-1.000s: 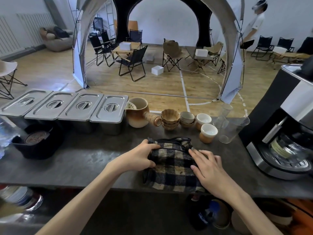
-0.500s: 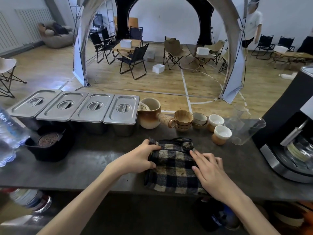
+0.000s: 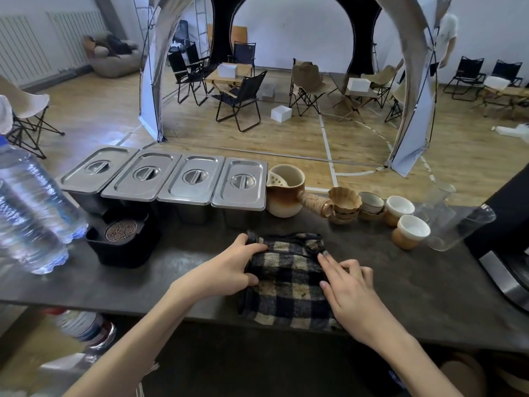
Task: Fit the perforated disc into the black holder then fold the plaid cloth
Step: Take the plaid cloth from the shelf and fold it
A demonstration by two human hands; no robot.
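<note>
Perforated disc [image 3: 121, 230] – brownish, lies flat in black holder [image 3: 126, 247], far left. Plaid cloth [image 3: 289, 287] – folded, at near counter edge, centre.

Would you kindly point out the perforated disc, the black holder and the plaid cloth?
perforated disc [image 3: 121, 230]: head view, centre of its patterned face.
black holder [image 3: 126, 255]: head view, its front wall.
plaid cloth [image 3: 289, 285]: head view, middle of the top fold, between the hands.

counter [image 3: 400, 287]: dark | on it: plaid cloth [image 3: 289, 285], black holder [image 3: 126, 247], lidded steel pans [image 3: 183, 181], cups [image 3: 412, 232]
</note>
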